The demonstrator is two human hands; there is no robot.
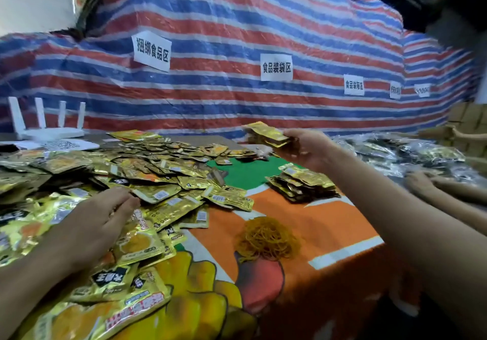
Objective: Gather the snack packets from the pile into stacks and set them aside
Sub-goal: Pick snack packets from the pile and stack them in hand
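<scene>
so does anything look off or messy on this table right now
Nothing spilled or torn that I can see. The set-aside stack on the tablecloth is ragged, its packets fanned askew rather than squared. The pile sprawls loosely, and the rubber bands lie in a tangled heap.

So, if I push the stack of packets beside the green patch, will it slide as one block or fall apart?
It would probably fall apart: the stack of packets is fanned out with uneven edges. The foil looks glossy, so packets likely slip over each other. They seem thin and light, so pinching it from both sides may hold better.
</scene>
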